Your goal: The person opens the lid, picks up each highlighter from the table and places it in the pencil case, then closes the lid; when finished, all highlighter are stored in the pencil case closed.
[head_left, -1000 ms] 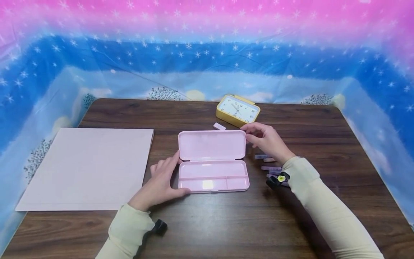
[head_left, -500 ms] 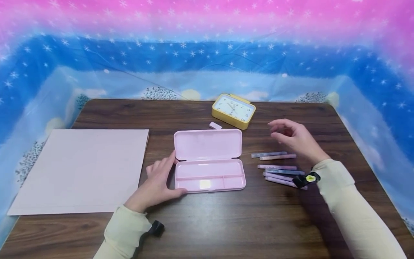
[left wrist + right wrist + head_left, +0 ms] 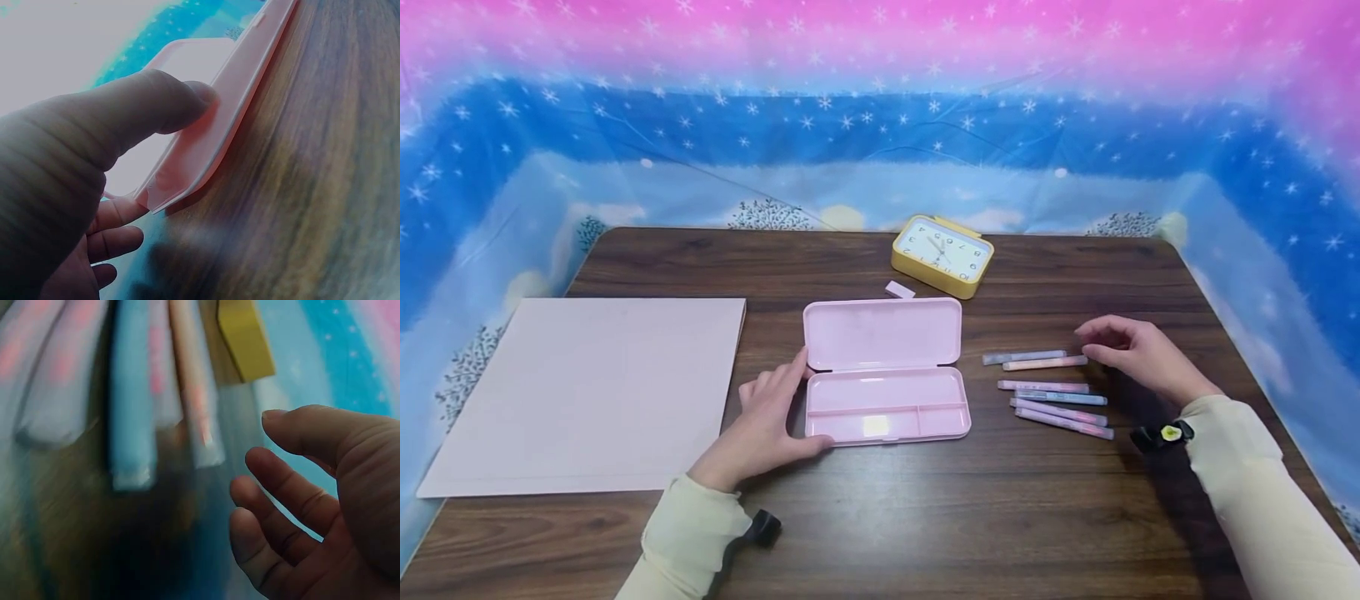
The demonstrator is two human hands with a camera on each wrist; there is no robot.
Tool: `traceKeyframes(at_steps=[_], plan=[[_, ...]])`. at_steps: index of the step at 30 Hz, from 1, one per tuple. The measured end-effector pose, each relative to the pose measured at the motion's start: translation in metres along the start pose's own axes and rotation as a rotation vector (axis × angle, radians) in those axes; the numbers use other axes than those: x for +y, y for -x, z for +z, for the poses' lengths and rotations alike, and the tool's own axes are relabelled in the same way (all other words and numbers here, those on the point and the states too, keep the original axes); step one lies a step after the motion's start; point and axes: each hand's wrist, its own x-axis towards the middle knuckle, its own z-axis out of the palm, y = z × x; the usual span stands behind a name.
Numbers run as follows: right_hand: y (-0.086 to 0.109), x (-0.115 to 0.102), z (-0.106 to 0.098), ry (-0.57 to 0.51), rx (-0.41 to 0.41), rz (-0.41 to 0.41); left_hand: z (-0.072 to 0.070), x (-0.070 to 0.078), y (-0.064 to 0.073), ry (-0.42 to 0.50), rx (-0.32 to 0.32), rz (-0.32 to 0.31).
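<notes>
Left hand [image 3: 762,427], thumb and forefinger stretched wide, holds one end of the open pink pencil case [image 3: 880,335] between them; right hand [image 3: 1142,357], fingers loosely bent, thumb apart, has pens [image 3: 1063,398] just beside its fingertips.

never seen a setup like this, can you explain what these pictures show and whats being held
There is no machine here: a person works with two bare hands. The wide picture comes from a camera worn on the head; the two close ones come from cameras worn on the wrists.

On the brown wood-grain table are an open pink plastic pencil case, six slim pastel pens, a yellow rectangular clock, a small pale pink block and a large flat pale pink rectangular board.

The left hand grips the case's left end, thumb at the front edge. The right hand holds nothing; its fingers are loosely curled near the pens' right ends.
</notes>
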Motion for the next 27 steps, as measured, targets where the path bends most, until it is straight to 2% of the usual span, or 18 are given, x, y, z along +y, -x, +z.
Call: traceKeyframes(at_steps=[5,8,27], plan=[[0.001,0.014,0.008,0.005,-0.022,0.013,0.0,0.0,0.001,-0.001,0.0,-0.003],[0.0,0.017,0.012,0.026,-0.027,-0.015,0.001,-0.001,0.001,0.0,-0.002,-0.005],[0.001,0.015,0.019,0.134,0.011,-0.069,0.002,-0.001,0.001,0.015,-0.023,-0.017]])
